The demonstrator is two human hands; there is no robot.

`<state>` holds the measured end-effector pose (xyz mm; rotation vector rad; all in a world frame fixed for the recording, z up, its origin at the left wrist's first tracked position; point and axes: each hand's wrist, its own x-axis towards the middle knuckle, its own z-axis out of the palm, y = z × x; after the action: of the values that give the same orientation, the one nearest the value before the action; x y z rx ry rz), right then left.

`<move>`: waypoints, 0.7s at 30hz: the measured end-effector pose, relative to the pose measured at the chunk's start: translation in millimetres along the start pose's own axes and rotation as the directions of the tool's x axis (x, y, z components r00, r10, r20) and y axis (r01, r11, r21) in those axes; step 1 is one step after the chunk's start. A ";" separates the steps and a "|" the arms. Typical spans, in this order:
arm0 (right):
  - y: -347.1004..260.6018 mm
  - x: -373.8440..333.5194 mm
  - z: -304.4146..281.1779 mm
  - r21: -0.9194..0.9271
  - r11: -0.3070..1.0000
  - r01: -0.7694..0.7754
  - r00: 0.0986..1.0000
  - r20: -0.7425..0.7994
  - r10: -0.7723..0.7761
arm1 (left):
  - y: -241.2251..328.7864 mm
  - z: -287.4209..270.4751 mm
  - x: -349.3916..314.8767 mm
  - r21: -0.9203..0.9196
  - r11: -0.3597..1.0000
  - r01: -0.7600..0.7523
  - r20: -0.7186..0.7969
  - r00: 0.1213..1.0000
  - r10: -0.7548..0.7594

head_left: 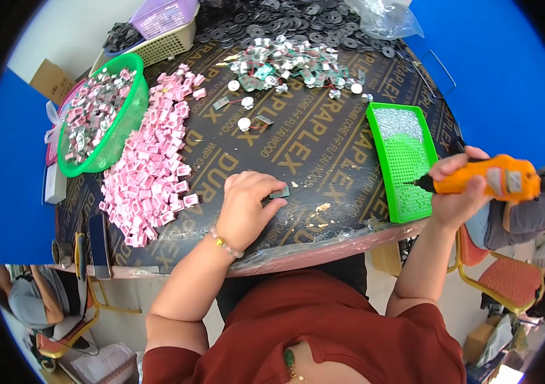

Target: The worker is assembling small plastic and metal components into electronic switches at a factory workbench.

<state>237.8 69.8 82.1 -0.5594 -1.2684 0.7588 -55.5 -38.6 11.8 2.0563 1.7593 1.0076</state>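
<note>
My left hand rests on the dark table, thumb and forefinger closed about a small green circuit board; the rest of what is under the fingers is hidden. In my right hand is an orange electric screwdriver, its black tip pointing left over a shallow green tray. Small silver screws lie heaped at the tray's far end and thinly over its middle. Pink plastic housings lie in a long pile to the left of my left hand.
A green basket at left holds pink and metallic parts. Green boards with wired silver parts are heaped at the far middle, behind them black discs and a clear plastic bag. A phone lies near the left edge. Other people sit nearby.
</note>
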 end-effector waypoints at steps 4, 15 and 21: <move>-12.9 -6.8 30.7 0.079 0.996 0.049 0.990 0.125 -0.059 | -1.7 2.8 -0.7 0.028 1.000 0.003 -0.046 0.999 -0.002; 4.8 -32.5 130.9 0.380 0.830 -0.408 0.849 0.492 0.192 | -3.8 1.1 -1.9 0.134 0.991 -0.008 -0.135 0.991 0.027; 15.6 -40.8 146.9 0.221 0.911 -0.349 0.852 0.480 0.210 | -5.4 -1.5 -2.6 0.138 0.990 -0.011 -0.094 0.995 0.024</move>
<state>86.9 43.4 77.5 -0.3290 -1.4690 1.3676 -60.7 -40.1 8.8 2.1416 1.9110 1.0330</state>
